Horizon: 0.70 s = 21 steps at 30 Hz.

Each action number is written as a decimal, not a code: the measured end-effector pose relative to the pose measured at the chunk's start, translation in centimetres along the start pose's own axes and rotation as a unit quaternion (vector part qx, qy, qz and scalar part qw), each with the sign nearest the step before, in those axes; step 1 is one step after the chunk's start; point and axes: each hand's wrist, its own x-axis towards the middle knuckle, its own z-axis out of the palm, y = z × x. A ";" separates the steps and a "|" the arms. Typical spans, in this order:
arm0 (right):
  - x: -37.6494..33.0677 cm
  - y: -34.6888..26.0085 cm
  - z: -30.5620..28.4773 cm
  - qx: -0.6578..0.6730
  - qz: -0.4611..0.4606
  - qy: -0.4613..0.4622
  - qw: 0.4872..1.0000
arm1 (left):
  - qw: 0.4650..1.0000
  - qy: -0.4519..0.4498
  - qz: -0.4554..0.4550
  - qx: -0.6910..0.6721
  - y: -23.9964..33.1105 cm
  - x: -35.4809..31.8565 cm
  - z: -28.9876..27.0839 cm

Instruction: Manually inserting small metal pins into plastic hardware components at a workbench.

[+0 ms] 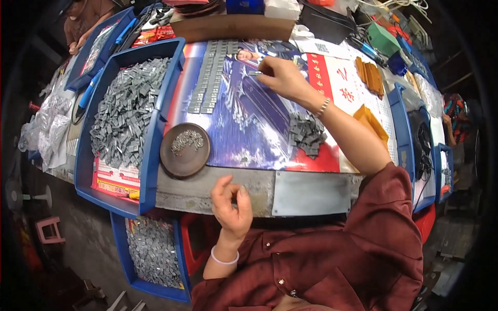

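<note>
My right hand (282, 78) is stretched forward over the printed mat (249, 129), fingertips pinched shut on one small grey metal piece (254, 73). The piece's long axis lies roughly left to right, its free end pointing left toward the laid-out rows of pieces (210, 78). A loose grey pile (306, 133) sits behind my wrist. My left hand (232, 205) rests at the table edge (218, 189), fingers curled; whether it holds anything, I cannot tell.

A green box (383, 38) and orange strips (369, 76) lie far right on the table (218, 192).
</note>
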 end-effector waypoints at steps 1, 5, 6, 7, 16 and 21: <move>1.5 0.5 1.1 -0.017 0.002 0.006 1.000 | 1.000 0.017 0.002 -0.002 -0.1 -0.1 0.1; 5.7 2.1 4.0 -0.073 0.000 0.008 0.997 | 1.000 0.022 0.004 0.014 -0.1 0.1 0.1; 6.4 2.6 4.6 -0.077 -0.005 0.009 0.997 | 1.000 0.023 -0.004 0.010 0.0 0.1 0.2; 7.2 2.9 4.9 -0.081 -0.009 0.010 0.997 | 1.000 0.025 -0.014 0.006 0.1 0.1 0.3; 10.2 3.6 6.3 -0.058 -0.001 0.027 0.998 | 0.998 0.022 0.035 0.055 -0.4 0.2 0.4; 10.1 3.4 6.2 -0.037 -0.001 0.023 0.999 | 0.998 0.024 0.020 0.062 -0.1 0.0 0.4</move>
